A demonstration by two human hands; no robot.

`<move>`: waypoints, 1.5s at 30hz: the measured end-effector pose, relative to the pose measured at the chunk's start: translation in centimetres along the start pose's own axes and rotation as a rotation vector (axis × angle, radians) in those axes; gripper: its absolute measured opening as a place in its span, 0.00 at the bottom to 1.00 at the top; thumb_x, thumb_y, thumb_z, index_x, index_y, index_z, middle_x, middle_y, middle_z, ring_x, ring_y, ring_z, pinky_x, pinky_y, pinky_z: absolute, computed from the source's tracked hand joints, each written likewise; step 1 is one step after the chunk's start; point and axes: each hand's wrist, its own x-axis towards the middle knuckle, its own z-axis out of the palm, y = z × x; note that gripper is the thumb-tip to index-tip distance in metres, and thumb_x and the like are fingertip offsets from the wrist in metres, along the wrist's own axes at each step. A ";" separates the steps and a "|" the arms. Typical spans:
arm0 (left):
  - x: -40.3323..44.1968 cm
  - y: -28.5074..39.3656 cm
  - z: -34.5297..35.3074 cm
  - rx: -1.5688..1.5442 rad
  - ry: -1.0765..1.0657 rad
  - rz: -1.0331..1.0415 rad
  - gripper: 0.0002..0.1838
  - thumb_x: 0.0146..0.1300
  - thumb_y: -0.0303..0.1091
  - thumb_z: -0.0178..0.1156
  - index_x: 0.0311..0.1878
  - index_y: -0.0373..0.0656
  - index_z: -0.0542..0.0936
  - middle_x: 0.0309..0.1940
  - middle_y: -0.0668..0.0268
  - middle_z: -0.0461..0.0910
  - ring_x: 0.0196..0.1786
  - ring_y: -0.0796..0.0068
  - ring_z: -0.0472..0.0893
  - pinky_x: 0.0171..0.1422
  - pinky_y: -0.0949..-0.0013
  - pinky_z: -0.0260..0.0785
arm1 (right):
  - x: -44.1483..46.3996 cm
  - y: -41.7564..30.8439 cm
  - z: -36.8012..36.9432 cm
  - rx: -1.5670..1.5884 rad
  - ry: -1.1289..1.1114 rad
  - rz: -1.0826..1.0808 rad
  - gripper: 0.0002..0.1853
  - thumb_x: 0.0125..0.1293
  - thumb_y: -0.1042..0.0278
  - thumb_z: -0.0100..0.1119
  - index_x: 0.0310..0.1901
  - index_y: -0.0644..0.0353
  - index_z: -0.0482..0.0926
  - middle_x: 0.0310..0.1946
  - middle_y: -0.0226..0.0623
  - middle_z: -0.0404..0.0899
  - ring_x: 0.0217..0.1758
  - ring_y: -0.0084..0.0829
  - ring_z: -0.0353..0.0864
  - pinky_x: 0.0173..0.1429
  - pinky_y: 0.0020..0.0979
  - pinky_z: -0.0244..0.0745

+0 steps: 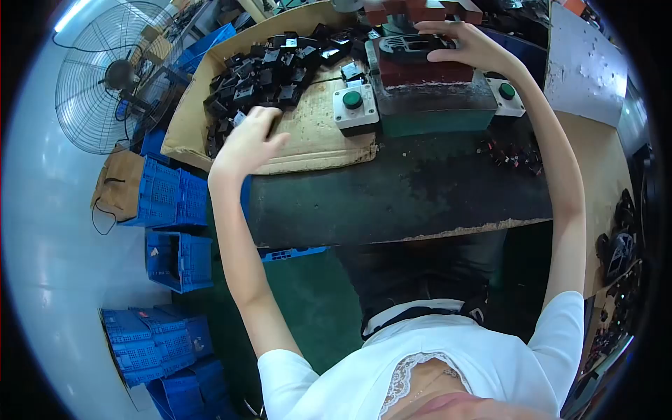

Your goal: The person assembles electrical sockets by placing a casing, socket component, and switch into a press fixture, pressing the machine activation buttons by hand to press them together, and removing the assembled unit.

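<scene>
My left hand (pixel 245 143) is over the near edge of a pile of small black plastic parts (pixel 269 73), its thumb and fingers closed round a small dark piece (pixel 275 125), mostly covered by the hand. Further right, my right hand (pixel 465 47) grips the right end of a long black plastic housing (pixel 404 47) with several openings, thumb on the near side and fingers on the far side. This housing lies on a reddish-brown block (pixel 427 73) on top of the machine base (pixel 437 120).
Green push-button boxes stand left (pixel 355 110) and right (pixel 507 96) of the base. Cardboard (pixel 318 129) lies under the pile. Small dark bits (pixel 514 155) lie on the black bench (pixel 399 192). A fan (pixel 120 75) and blue crates (pixel 178 261) stand at left.
</scene>
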 end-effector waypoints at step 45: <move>4.4 9.3 1.3 -1.014 0.327 0.236 0.31 0.41 0.20 0.72 0.53 0.40 0.75 0.41 0.66 0.80 0.43 0.80 0.78 0.50 0.74 0.70 | -12.8 -7.9 -1.4 0.282 0.049 0.186 0.08 0.59 0.77 0.61 0.37 0.64 0.71 0.34 0.35 0.78 0.33 0.21 0.78 0.41 0.22 0.74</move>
